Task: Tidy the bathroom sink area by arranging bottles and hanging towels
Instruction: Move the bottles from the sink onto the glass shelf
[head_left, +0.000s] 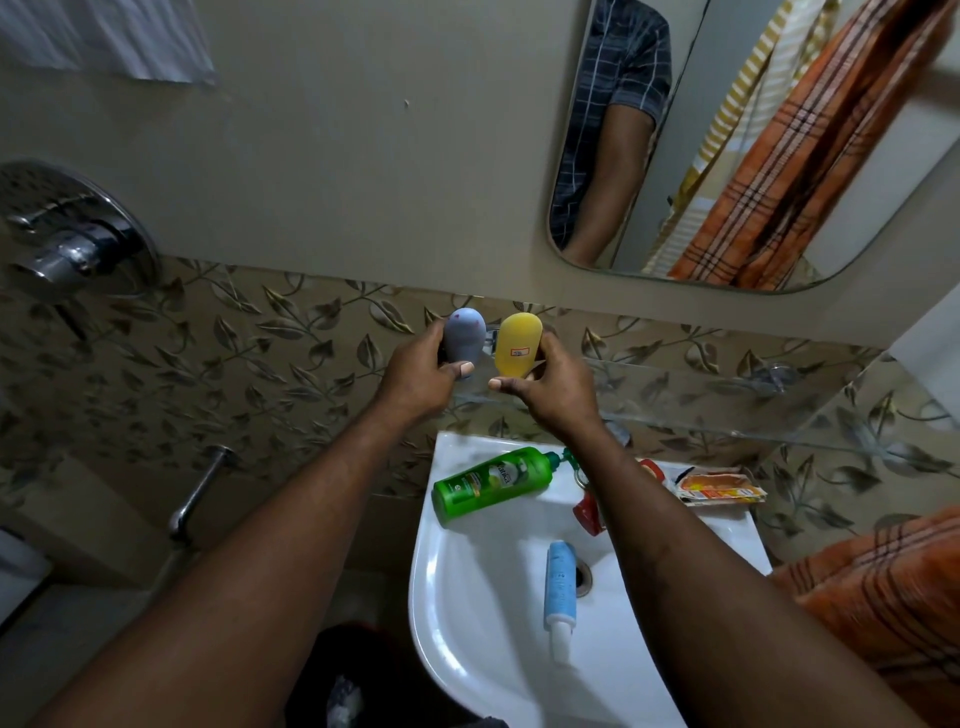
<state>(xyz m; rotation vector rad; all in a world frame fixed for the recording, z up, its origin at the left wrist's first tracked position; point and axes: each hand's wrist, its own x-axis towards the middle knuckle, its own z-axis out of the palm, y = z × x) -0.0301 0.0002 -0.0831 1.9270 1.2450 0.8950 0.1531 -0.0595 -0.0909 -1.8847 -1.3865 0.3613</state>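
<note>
While above the white ceramic sink (467, 597), left hand (423, 374) fingers curled round a grey rounded plastic bottle (464, 335). Right hand (550, 384) fingers curled round a yellow rounded plastic bottle (518, 343).

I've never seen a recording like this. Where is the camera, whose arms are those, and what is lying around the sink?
There is no machine here: a person wears one camera on the head, looking down at their own arms. The left hand grips a grey bottle; the right hand grips a yellow bottle, both raised before the tiled wall. Below, on the white sink, a green bottle lies on its side on the rim and a blue tube lies in the basin. The mirror shows the person's reflection.
</note>
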